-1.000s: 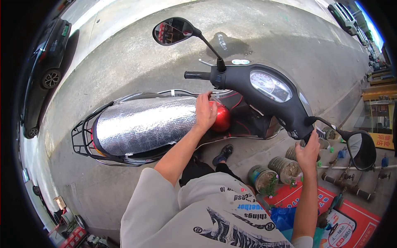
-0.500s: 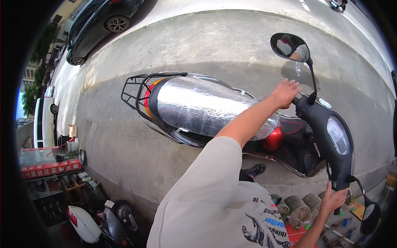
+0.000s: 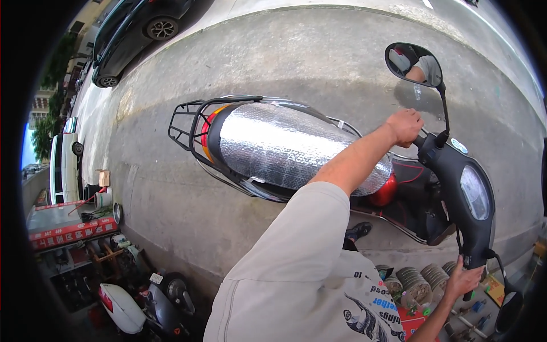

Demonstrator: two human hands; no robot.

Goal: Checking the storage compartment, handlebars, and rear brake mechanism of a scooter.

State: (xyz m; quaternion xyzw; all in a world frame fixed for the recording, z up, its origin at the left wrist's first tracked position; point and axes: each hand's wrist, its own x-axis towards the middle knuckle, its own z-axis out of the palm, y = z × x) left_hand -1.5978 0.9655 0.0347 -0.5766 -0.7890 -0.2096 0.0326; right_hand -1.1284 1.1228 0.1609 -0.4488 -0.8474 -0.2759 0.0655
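A black electric scooter [image 3: 473, 176] stands across the view, its front to the right and its long seat wrapped in a silver foil cover [image 3: 273, 145]. At its far side, my left hand [image 3: 405, 126] is curled over the left handlebar grip [image 3: 420, 139]. Nearer to me, my right hand [image 3: 464, 278] is wrapped round the right grip [image 3: 469, 296], its thumb lying along the bar. Between the hands is the dashboard [image 3: 475, 192]. One round mirror [image 3: 414, 64] stands up beyond my left hand; the other mirror [image 3: 509, 312] is beside my right hand.
A black rear rack [image 3: 188, 122] sticks out behind the seat. My shoe [image 3: 359, 231] is on the concrete beside the footboard. White-grey scooters [image 3: 122, 308] stand at lower left, coiled bundles [image 3: 415, 285] lie at lower right, and a dark car [image 3: 131, 40] is parked at upper left.
My left hand's fingers, stretched out over the left grip before, are now curled down round it. The scooter and both hands appear slightly farther right in the view.
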